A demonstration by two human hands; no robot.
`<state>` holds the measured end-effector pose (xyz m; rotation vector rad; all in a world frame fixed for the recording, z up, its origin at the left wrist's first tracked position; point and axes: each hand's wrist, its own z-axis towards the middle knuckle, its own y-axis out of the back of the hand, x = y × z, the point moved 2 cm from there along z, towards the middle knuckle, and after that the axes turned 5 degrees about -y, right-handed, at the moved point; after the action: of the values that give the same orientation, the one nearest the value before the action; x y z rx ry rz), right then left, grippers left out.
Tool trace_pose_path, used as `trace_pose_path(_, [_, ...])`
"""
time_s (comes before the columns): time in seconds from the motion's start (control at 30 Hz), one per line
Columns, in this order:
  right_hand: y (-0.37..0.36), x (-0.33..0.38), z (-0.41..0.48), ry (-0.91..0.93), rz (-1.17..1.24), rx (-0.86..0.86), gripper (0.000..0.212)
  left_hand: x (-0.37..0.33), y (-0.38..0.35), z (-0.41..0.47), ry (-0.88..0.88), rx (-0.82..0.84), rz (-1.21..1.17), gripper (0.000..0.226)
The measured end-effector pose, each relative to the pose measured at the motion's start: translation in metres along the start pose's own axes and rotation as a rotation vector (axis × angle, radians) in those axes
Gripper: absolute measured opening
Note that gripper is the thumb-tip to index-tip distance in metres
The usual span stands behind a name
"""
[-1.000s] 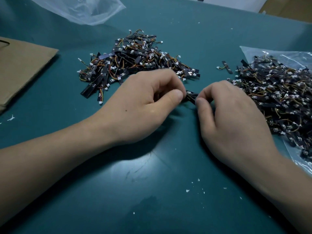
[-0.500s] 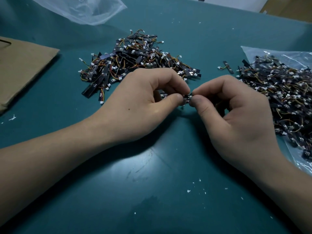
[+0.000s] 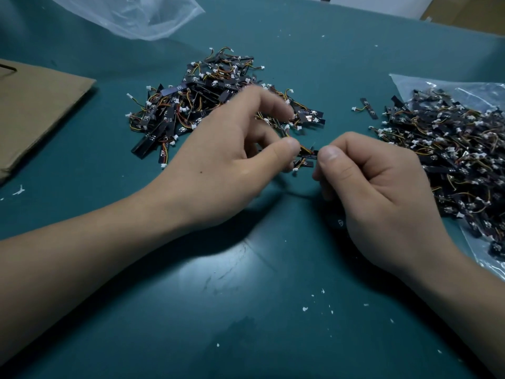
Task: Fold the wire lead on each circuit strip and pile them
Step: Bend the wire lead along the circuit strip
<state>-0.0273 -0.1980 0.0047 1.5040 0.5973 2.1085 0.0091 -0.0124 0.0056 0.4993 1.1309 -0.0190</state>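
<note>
In the middle of the teal table, both hands meet on one little black circuit strip. The left hand pinches it at the end with the orange wire lead, thumb pressed against a finger underneath, while its index finger sticks up and looks blurry. The right hand has its fingers curled in and clamps the other end of the strip between thumb and index. Right behind the left hand sits a messy pile of strips. A second heap lies to the right on a clear plastic bag, with one loose strip just beside it. There's cardboard on the far left, another plastic bag up top, and white crumbs near the front.
</note>
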Motion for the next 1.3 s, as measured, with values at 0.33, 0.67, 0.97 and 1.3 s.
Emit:
trace_pose_path(0.33, [-0.0017,-0.0003,0.0015,-0.001,-0.011,0.060,0.034,-0.0042,0.0003,0.0002,-0.027,0.055,0.108,0.028])
trace_pose_path(0.67, [-0.0028,0.0000,0.0006,-0.008,-0.056,0.086,0.035,-0.0012,-0.0013,0.0003,-0.021,0.047,0.116,0.026])
trace_pose_path(0.97, [-0.0030,0.0006,0.0006,-0.016,-0.075,0.108,0.036,-0.0013,-0.0009,-0.0005,-0.027,0.042,0.127,0.026])
trace_pose_path(1.3, [-0.0018,0.0010,0.0003,-0.019,-0.059,0.090,0.032,-0.0016,-0.0008,-0.0004,-0.031,0.050,0.138,0.026])
